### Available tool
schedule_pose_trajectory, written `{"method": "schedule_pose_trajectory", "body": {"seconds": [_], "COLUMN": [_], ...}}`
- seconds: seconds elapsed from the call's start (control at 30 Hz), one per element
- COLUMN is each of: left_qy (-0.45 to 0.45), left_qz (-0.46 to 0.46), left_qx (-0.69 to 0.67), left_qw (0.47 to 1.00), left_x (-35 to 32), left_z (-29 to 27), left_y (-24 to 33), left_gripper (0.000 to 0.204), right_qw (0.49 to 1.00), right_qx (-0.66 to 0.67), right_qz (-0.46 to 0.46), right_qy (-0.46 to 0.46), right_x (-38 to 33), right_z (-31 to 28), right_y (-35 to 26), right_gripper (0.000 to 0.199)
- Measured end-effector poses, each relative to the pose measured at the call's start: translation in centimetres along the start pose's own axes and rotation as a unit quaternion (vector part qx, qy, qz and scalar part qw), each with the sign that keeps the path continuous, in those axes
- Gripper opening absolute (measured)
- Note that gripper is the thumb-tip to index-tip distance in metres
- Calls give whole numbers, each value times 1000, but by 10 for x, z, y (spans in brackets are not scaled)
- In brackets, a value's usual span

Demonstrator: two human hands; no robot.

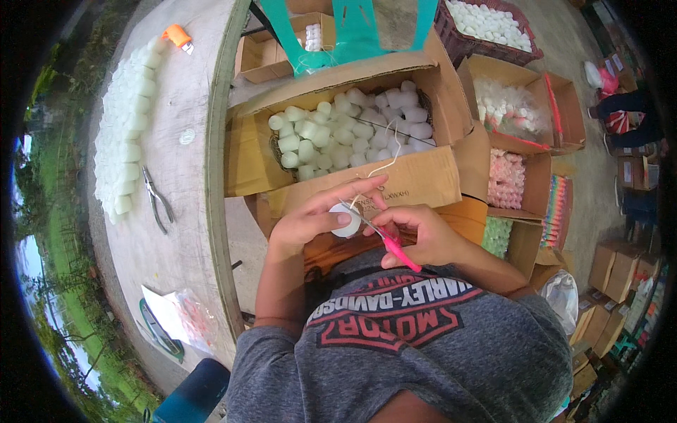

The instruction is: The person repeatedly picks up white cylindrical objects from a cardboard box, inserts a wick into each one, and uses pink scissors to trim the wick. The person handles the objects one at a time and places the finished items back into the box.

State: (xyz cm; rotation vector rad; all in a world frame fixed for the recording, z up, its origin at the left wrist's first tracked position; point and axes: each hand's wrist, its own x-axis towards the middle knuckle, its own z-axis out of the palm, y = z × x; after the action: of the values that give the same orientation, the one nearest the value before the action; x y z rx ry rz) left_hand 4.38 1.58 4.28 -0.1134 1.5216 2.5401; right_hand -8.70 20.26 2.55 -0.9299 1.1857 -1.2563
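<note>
My left hand pinches a small white candle between thumb and fingers, its flat round end facing up. A thin white cord rises from my left fingers toward the box beyond. My right hand grips scissors by their pink handles. The scissor blades point up and left, at the candle's top edge by the cord; whether they touch it I cannot tell. Just beyond my hands stands a cardboard box holding many similar white candles. A thin dark rod lies across them.
On the table at left are rows of white candles, pliers, an orange cutter and a plastic bag. A green chair stands beyond the box. Boxes of pink pieces and a crate stand right.
</note>
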Motion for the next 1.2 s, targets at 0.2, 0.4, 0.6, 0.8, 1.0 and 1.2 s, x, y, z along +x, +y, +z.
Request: {"method": "schedule_pose_trajectory", "body": {"seconds": [0.2, 0.4, 0.6, 0.8, 1.0, 1.2], "left_qy": [-55, -59, -73, -88, -89, 15], "left_qz": [29, 34, 43, 26, -40, 10], "left_qx": [131, 94, 111, 149, 124, 132], "left_qw": [989, 993, 990, 985, 987, 991], "left_x": [6, 6, 6, 8, 8, 9], "left_z": [-12, -11, -14, -13, -11, -10], "left_y": [-9, -12, -10, -9, -11, -11], "left_gripper": [68, 67, 66, 59, 74, 61], "right_qw": [968, 969, 958, 962, 963, 989], "right_qx": [191, 176, 196, 229, 190, 89], "right_qz": [154, 165, 198, 123, 173, 104], "right_qy": [-58, -59, -64, -85, -81, 62], "right_x": [1, 0, 0, -2, 0, -1], "right_z": [-10, -11, -10, -10, -12, -9], "right_y": [-4, -8, -14, -2, -2, -16], "right_gripper": [35, 28, 33, 29, 33, 35]}}
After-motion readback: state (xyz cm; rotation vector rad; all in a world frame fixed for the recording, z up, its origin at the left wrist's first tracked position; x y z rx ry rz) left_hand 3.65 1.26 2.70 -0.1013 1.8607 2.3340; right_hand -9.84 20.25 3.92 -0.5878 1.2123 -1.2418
